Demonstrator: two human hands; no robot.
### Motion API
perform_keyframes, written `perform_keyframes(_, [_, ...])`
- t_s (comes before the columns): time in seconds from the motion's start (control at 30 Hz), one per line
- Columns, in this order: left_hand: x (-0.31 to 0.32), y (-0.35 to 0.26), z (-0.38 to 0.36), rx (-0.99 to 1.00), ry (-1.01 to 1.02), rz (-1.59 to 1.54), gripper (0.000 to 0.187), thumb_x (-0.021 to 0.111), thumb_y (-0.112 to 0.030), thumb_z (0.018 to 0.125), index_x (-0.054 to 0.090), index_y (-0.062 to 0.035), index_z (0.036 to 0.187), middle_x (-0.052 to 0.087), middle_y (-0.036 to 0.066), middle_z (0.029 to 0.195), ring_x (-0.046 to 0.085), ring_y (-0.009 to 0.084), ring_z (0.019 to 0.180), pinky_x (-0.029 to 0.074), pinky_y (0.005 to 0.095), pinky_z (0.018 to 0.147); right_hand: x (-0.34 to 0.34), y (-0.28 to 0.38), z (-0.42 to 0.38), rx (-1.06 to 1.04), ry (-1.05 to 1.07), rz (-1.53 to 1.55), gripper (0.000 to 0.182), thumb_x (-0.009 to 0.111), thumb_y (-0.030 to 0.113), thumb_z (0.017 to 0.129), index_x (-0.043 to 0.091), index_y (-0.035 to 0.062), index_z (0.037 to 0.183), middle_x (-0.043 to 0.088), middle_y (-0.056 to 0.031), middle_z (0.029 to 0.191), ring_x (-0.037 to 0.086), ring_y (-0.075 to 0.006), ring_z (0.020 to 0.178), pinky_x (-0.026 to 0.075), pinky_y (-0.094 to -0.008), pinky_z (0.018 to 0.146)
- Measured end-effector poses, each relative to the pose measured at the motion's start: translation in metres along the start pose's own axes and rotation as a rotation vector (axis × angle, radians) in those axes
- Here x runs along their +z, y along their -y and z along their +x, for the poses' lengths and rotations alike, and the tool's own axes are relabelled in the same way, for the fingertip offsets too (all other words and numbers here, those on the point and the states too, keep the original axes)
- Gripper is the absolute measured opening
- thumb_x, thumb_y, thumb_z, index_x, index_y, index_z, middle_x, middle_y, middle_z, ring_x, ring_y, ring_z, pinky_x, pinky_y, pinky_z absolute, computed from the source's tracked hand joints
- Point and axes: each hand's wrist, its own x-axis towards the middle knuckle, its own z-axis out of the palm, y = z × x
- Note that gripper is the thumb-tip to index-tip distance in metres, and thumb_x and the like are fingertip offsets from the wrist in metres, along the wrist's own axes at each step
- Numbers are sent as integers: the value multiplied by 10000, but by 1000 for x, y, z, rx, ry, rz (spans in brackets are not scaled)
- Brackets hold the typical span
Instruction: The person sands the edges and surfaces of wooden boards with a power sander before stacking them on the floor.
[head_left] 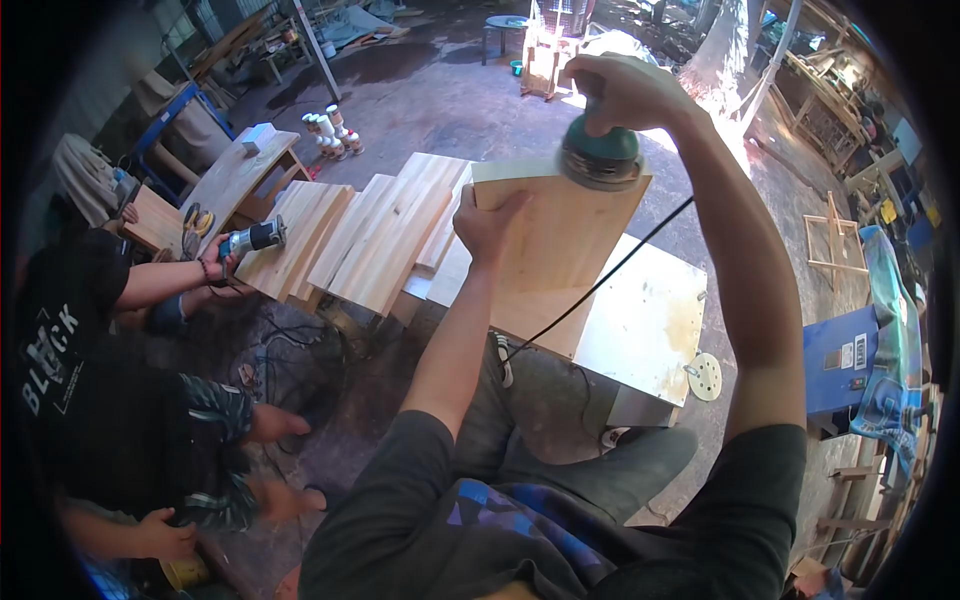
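My right hand [625,95] is wrapped round the top of a green sander [600,155], whose pad rests on the upper edge of a wooden panel [565,235]. My left hand [488,222] grips the panel's upper left side, fingers bent over the edge. The panel stands upright on a workbench, beside a white board [645,325]. A black cord [610,275] runs from the sander's side down across the panel.
At the left, a co-worker's hand [222,260] holds a blue power tool [252,236] by stacked wooden boards [395,230]. A sanding disc [705,377] lies by the white board. A blue machine [840,360] stands at the right; cans [332,132] are farther back.
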Motion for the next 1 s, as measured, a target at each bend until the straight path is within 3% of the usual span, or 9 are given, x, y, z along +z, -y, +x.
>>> perform_keyframes(0.2, [-1,1,0,8,16,39,626,1012,-474,624,694,-49,955,777,113,864,758,271,759,588,406,688,-6,-67,-33,72,-67,7,762,809,211,612,660,168,1359,720,-96,1042,694,-288,989,551,-401,835])
perform_keyframes(0.27, [-1,-14,-2,1,22,-66,633,1005,-485,632,705,-46,975,780,124,876,764,278,774,589,399,695,4,-110,-33,22,-72,31,747,790,153,656,655,146,1391,717,-55,1021,655,-203,933,535,-348,831])
perform_keyframes(0.43, [-17,-26,1,-80,129,39,653,962,-507,684,721,-41,1073,778,136,956,761,308,891,588,430,790,38,-176,-92,229,4,-53,637,782,156,677,624,122,1294,702,-150,995,674,-334,922,544,-447,843])
perform_keyframes(0.57, [-31,-43,20,542,-73,183,626,929,-474,709,700,-85,1142,725,180,1132,699,386,1038,561,480,893,111,-186,-181,336,102,-52,553,775,159,694,599,103,1216,690,-225,974,689,-439,913,551,-527,854])
perform_keyframes(0.63, [-35,-99,38,864,-32,228,619,918,-451,705,701,-101,1167,702,192,1192,683,373,1089,547,483,933,143,-159,-222,378,133,26,646,817,156,638,592,121,1242,674,-199,1139,683,-406,1026,550,-478,903])
perform_keyframes(0.7, [-12,-123,50,939,297,291,646,888,-398,701,695,-95,1237,731,186,1122,716,334,1048,561,468,908,180,-135,-256,483,228,99,657,808,153,641,589,146,1261,664,-176,1192,686,-397,1072,556,-473,929])
perform_keyframes(0.8, [27,-112,64,554,941,777,629,861,-429,702,737,-78,1209,756,182,1099,738,317,1028,568,468,893,228,-104,-293,541,228,186,694,798,169,658,576,189,1315,645,-163,1254,683,-405,1117,561,-491,953])
perform_keyframes(0.9, [34,-123,86,495,1205,994,638,844,-492,698,778,-53,1157,775,189,1071,752,332,1005,576,476,876,253,-61,-309,608,215,161,789,790,185,658,548,234,1407,621,-159,1305,666,-406,1171,557,-521,983])
perform_keyframes(1.0, [28,-127,101,275,1416,911,661,846,-549,689,804,-45,1114,778,196,1097,751,343,1000,578,469,869,271,-44,-323,645,196,158,801,781,182,651,569,256,1420,620,-138,1305,646,-399,1190,551,-512,995])
